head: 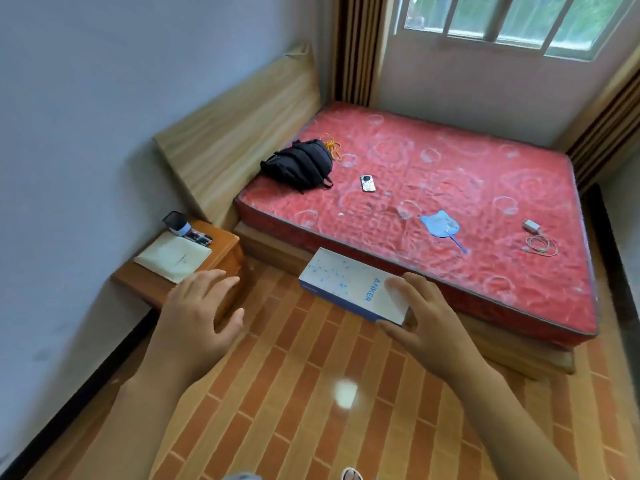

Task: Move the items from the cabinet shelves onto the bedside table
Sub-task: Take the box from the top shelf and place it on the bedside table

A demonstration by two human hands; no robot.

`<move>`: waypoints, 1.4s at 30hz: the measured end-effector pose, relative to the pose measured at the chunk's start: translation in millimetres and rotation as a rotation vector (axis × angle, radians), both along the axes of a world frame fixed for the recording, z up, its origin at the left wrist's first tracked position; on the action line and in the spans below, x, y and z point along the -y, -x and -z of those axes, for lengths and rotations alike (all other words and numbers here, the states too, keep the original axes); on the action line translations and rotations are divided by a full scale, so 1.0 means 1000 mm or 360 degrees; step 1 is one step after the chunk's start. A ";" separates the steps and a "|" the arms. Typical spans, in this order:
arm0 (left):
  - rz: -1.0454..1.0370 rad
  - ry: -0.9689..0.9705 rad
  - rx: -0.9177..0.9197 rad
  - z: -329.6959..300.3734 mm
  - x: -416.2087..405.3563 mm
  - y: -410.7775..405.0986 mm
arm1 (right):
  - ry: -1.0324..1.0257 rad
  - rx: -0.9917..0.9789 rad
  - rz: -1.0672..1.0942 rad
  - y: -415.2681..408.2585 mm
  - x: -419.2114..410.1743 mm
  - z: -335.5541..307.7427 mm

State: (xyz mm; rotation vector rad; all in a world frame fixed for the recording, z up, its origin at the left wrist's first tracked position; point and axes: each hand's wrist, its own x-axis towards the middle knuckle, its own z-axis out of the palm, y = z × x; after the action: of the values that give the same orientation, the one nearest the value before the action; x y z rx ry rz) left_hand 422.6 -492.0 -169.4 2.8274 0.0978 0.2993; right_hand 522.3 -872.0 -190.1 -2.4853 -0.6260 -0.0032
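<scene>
My right hand [424, 317] holds a white and blue Anker box [346, 280] by its near end, flat in the air over the floor beside the bed. My left hand [199, 315] is empty with fingers spread, hovering just in front of the wooden bedside table [225, 258]. On the table lie a white booklet [173, 256], a dark cup-like object [175, 221] and a small flat item [199, 237] behind it. The cabinet is out of view.
A bed with a red mattress [450, 188] fills the right side, carrying a black bag [299, 164], a phone [367, 183], a blue fan [441, 226] and a charger with cable [536, 237]. Brick-patterned floor [294, 393] lies below my arms. A grey wall runs along the left.
</scene>
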 end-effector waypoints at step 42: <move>-0.0714 0.0199 -0.0288 0.108 -0.545 -0.205 | 0.0211 -0.0275 -0.0807 -0.360 -0.664 0.122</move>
State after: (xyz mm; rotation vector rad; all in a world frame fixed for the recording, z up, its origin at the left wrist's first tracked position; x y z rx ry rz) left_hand 628.0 53.4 -277.5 2.6736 0.7664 0.1234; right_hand 882.2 -207.6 -311.9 -2.3457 -1.1906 0.4530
